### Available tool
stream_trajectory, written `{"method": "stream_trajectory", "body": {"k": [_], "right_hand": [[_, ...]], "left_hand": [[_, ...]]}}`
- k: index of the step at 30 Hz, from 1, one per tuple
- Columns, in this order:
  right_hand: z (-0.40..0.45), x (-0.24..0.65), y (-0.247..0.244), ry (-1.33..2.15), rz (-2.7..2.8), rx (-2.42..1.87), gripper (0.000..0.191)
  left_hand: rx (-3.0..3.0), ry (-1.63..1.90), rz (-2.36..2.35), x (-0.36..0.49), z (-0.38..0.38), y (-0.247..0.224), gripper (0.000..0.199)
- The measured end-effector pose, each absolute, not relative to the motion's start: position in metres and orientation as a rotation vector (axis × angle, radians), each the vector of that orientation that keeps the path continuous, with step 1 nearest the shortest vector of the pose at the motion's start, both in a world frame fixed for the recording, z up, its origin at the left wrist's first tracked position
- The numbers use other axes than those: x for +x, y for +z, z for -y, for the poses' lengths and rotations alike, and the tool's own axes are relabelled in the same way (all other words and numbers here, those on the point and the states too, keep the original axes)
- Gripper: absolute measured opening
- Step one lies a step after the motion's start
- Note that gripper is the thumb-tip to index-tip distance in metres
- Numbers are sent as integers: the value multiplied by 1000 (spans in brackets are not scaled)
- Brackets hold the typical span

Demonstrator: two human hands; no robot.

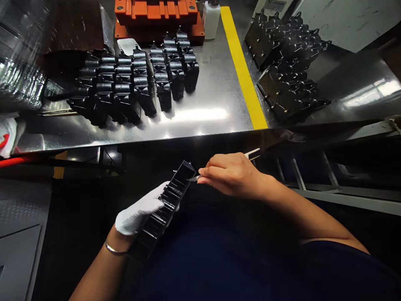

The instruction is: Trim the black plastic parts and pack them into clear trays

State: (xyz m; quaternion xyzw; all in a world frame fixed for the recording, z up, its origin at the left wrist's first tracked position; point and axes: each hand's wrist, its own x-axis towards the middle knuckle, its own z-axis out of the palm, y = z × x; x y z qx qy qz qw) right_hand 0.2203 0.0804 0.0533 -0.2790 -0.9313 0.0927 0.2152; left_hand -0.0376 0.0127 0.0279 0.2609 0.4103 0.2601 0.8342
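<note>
My left hand point(138, 211), in a white glove, is wrapped around a long black ribbed plastic part point(169, 200). The part is tilted in front of my body, its open ribbed side facing up. My bare right hand point(232, 173) is closed on a small knife point(193, 178) with a thin metal blade. The blade lies at the upper end of the part, touching or very close to its edge. A pale, forked handle end sticks out behind my right hand. Most of the handle is hidden in the fingers.
Several black plastic parts point(125, 83) stand in rows on the metal table point(200, 121). More stand stacked point(282, 88) right of a yellow tape strip point(241, 67). At the back are an orange fixture point(156, 25) and a white bottle point(211, 19). Clear plastic bags point(20, 62) lie left.
</note>
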Motion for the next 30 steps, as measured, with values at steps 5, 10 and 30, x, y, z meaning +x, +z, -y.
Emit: {"method": "stream_trajectory", "body": {"k": [5,10,30], "right_hand": [[-79,221,53,339,2565,-810,28],[-86,229,57,647,2538,-725,22],[-99,213,33,793,2215,-666,18]], "left_hand": [[582,561,-843,-40,-12,25,49],[595,524,-821,-43,-13,25,48],[450,348,-652,-42,-4,15,50]]}}
